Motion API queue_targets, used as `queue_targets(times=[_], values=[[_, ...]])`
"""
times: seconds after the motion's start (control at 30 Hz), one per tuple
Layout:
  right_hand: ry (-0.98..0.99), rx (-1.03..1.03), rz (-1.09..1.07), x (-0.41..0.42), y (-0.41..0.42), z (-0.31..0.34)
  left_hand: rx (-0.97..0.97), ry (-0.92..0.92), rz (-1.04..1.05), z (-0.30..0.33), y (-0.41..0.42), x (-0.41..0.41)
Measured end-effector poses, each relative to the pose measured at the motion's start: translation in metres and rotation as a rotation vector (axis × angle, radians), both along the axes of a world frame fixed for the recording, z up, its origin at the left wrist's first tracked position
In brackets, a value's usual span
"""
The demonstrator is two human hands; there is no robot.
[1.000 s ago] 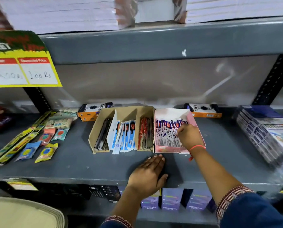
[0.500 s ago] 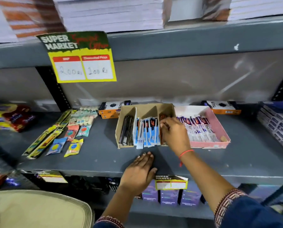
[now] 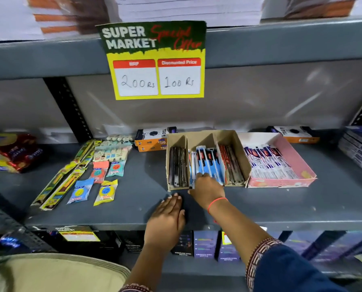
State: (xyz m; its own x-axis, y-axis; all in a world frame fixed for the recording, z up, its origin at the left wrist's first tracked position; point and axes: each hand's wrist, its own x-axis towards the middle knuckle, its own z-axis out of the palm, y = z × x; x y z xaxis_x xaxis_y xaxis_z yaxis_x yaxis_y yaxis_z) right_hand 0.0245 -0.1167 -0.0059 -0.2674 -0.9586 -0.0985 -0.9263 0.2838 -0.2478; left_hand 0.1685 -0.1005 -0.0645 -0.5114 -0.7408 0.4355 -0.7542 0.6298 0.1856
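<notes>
**Right hand on the blue pen packs**

Below the centre of the frame, the left hand (image 3: 167, 213) lies flat, fingers straight, on the grey shelf (image 3: 302, 207). Just right of it, the right hand (image 3: 206, 187) curls its fingers over the near ends of the blue pen packs (image 3: 207, 163). These fill the middle compartment of the cardboard box (image 3: 239, 150). A pink tray (image 3: 296, 161) touches the box's right side.

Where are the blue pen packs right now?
Head view, centre: the blue pen packs stand in the middle compartment of the cardboard box, between dark packs and red packs, the right hand gripping their near ends.
</notes>
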Motion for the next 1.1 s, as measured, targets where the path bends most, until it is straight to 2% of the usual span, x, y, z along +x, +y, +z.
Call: queue_targets(times=[0.13, 0.5, 0.6, 0.77, 0.87, 1.1], values=[[0.103, 0.036, -0.001, 0.005, -0.005, 0.0, -0.027, 0.027, -0.001, 0.001, 0.0, 0.001], [0.126, 0.018, -0.034, 0.013, -0.009, 0.005, 0.04, 0.044, -0.014, 0.011, 0.004, 0.002], [0.098, -0.029, -0.056, 0.01, -0.008, 0.006, 0.055, 0.051, -0.02, 0.012, 0.005, 0.002], [-0.089, -0.052, -0.12, -0.002, -0.008, 0.012, 0.062, 0.06, -0.007, 0.012, 0.007, 0.002], [-0.122, -0.043, -0.111, -0.009, -0.008, 0.015, 0.07, 0.05, -0.005, 0.015, 0.008, 0.003], [0.197, -0.052, -0.022, -0.011, -0.007, 0.01, 0.073, 0.02, 0.013, 0.018, 0.01, 0.001]])
